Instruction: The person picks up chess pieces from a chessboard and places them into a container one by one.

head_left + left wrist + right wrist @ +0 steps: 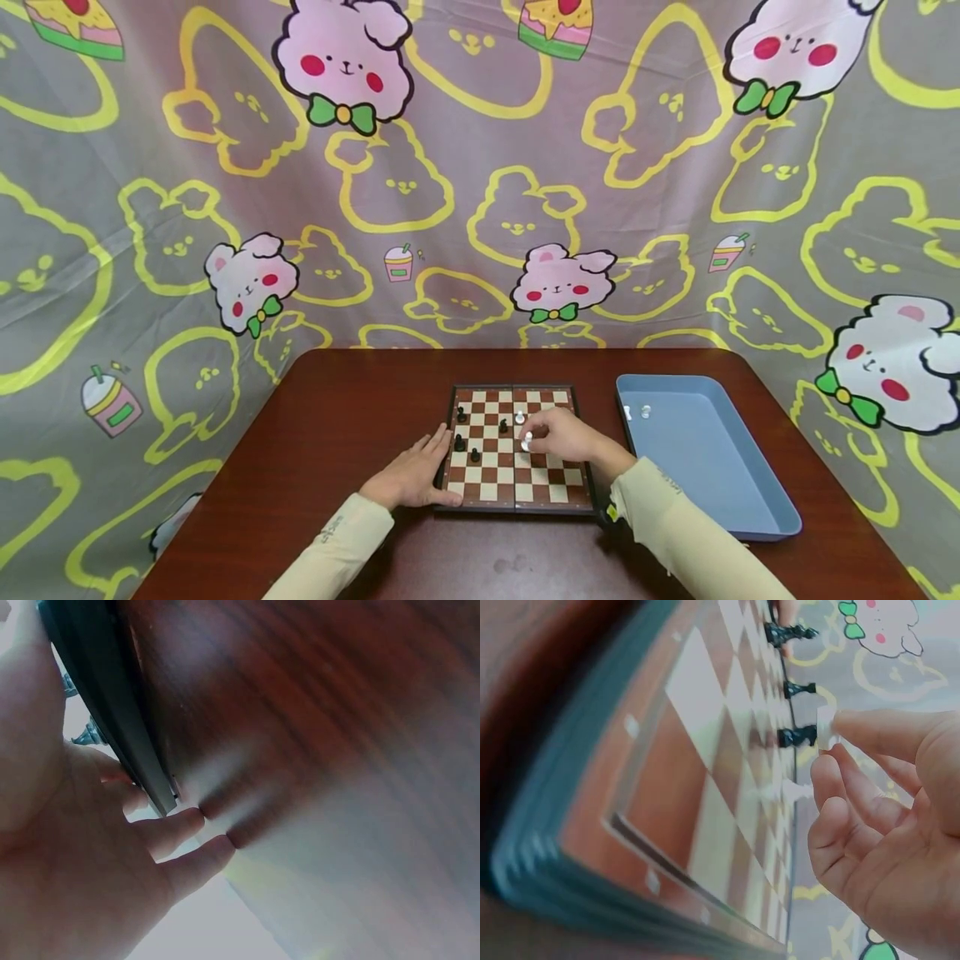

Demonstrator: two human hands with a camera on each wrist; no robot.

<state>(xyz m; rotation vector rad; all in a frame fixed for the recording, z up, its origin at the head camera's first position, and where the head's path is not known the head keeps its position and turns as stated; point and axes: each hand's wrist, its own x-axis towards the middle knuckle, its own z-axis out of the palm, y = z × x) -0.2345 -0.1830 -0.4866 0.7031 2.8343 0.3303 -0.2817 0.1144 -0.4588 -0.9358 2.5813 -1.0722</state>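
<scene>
A brown-and-cream chessboard [551, 495] lies on the table, with a seam down its middle. My right hand [564, 435] pinches a white chess piece [825, 727] between thumb and fingers, above the board's right half. Another white chess piece [520, 417] stands just behind it. Several black pieces are on the board: a black chess piece [503, 426] near the seam, others such as a black pawn [476, 456] toward the left. My left hand [411, 475] rests at the board's left edge, fingers extended along the side and thumb at the front corner.
To the right of the board sits a shallow blue-grey tray [708, 475]. Two white pieces [646, 411] lie in its far left corner. A patterned cloth [480, 208] hangs behind and beside the dark wooden table [330, 417].
</scene>
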